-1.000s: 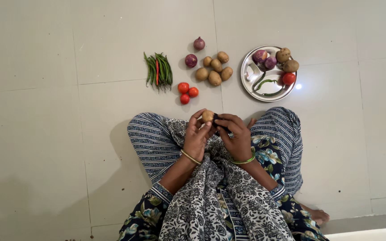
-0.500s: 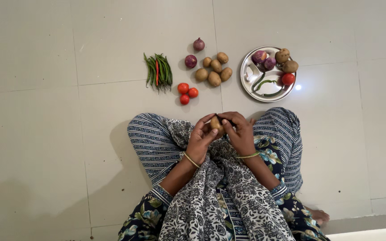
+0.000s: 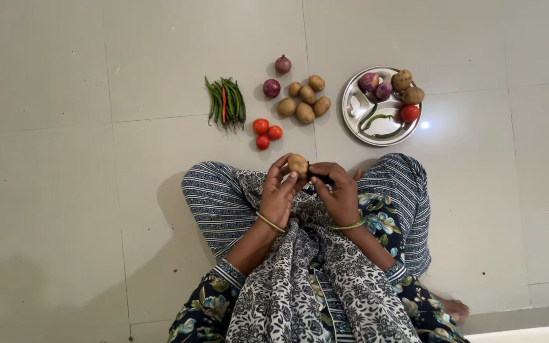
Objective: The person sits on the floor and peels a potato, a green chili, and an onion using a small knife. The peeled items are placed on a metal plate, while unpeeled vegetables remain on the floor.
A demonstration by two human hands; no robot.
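Observation:
I sit cross-legged on a tiled floor. My left hand (image 3: 279, 194) grips a small brown potato (image 3: 297, 164) at its fingertips, above my lap. My right hand (image 3: 337, 192) is closed on a dark tool (image 3: 318, 177), likely a peeler, whose tip meets the potato's right side. Both wrists carry bangles. The tool is mostly hidden by my fingers.
On the floor ahead lie green chillies with one red (image 3: 225, 101), three tomatoes (image 3: 266, 133), two red onions (image 3: 272, 87), and several potatoes (image 3: 305, 101). A steel plate (image 3: 352, 105) at the right holds onions, potatoes, a tomato and chillies.
The potato dropped toward my lap half a second ago and has come back up to my left fingertips. My right hand stays against it with the tool.

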